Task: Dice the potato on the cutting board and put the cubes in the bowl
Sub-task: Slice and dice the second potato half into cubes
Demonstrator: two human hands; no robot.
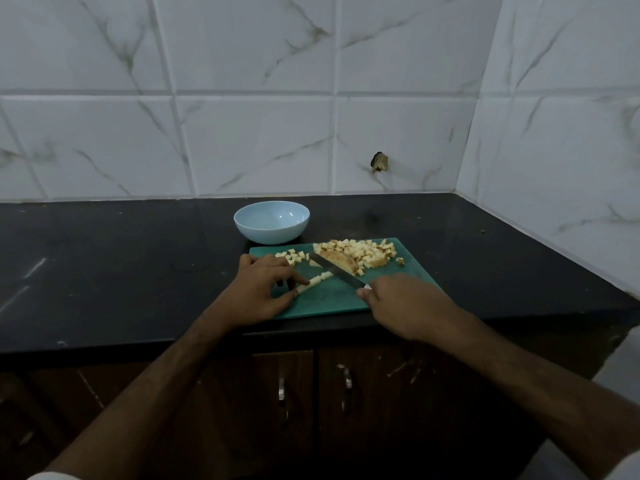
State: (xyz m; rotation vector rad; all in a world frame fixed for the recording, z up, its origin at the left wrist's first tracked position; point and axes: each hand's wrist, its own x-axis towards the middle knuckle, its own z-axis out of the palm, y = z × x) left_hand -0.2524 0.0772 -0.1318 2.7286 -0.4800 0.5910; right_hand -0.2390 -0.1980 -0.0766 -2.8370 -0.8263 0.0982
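A green cutting board [332,301] lies on the black counter. My left hand [261,289] pinches a pale potato strip [311,283] against the board. My right hand [403,304] grips the handle of a knife [337,270]; the blade angles up and left across the board, its edge at the strip's far end. A pile of potato cubes [365,252] sits at the board's far right, around an uncut potato piece [341,259]. A smaller group of cubes [294,256] lies at the far left. The light blue bowl [272,221] stands just behind the board with nothing in it.
The black counter [104,268] runs to a white tiled wall [242,116] behind and on the right. A small dark hole [379,162] marks the back wall. Brown cabinet doors with metal handles [347,379] are below the counter edge.
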